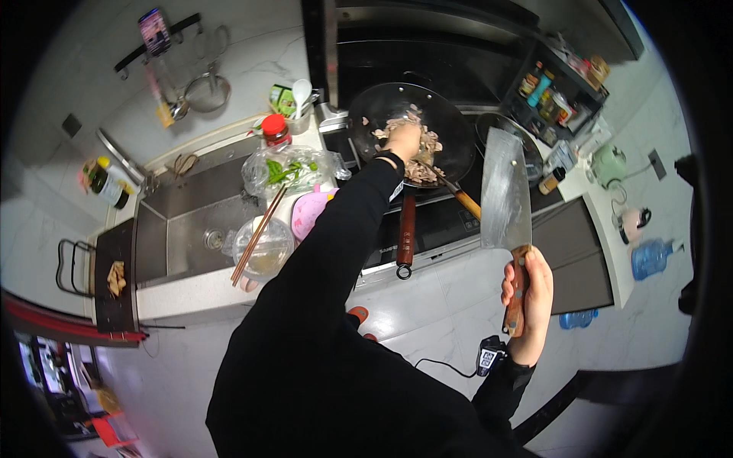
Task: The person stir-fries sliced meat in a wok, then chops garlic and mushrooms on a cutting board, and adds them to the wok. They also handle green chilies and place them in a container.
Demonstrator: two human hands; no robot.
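A cleaver (505, 194) is gripped by its wooden handle in my right hand (535, 292). Its broad metal blade points up, beside the stove. My left hand (404, 141) reaches into a black wok (366, 102), over pale sliced meat (422, 172). The back of this hand faces me, so its fingers and anything in them are hidden. A spatula with a wooden handle (467, 203) rests in the wok, its metal end among the slices. The wok's reddish-brown handle (406, 229) juts toward me over the stove's front edge.
Left of the stove are green peppers in a plastic bag (289, 172), a red-lidded jar (276, 130) and chopsticks (257, 237) across a clear bowl (264, 259). Beyond lies a steel sink (189, 229). A black pan (498, 123) and a condiment rack (550, 97) stand right of the wok.
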